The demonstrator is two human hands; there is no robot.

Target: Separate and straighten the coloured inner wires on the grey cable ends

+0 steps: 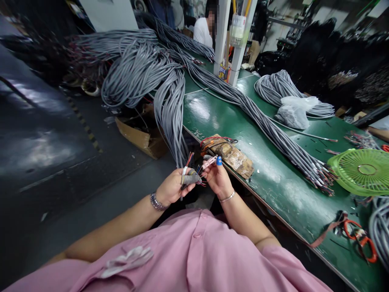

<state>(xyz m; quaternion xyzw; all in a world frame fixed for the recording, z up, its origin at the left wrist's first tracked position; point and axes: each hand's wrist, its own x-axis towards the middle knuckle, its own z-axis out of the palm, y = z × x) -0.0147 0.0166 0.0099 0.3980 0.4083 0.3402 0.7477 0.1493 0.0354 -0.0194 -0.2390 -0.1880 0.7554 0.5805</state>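
My left hand [174, 185] is closed around the end of a grey cable [184, 170], with grey finger covers on some fingers. Thin wires [199, 179] in red, blue and dark colours fan out from its fingertips toward the other hand. Between the thumb and fingers of my right hand [218, 178] is a small, flat, pale pink piece with dark marks [209, 163]; its exact kind is unclear. Blue tape [219, 161] wraps the right thumb. Just beyond the hands, a worn wooden block [238, 160] with red and black leads lies at the table edge.
Grey cable bundles [139, 73] drape over the left end of the green table [267, 174]. Another long bundle [261, 117] crosses it. A green fan [364, 170] and orange-handled scissors [368, 248] are at right. A cardboard box [152, 144] sits below; a person [203, 32] is behind.
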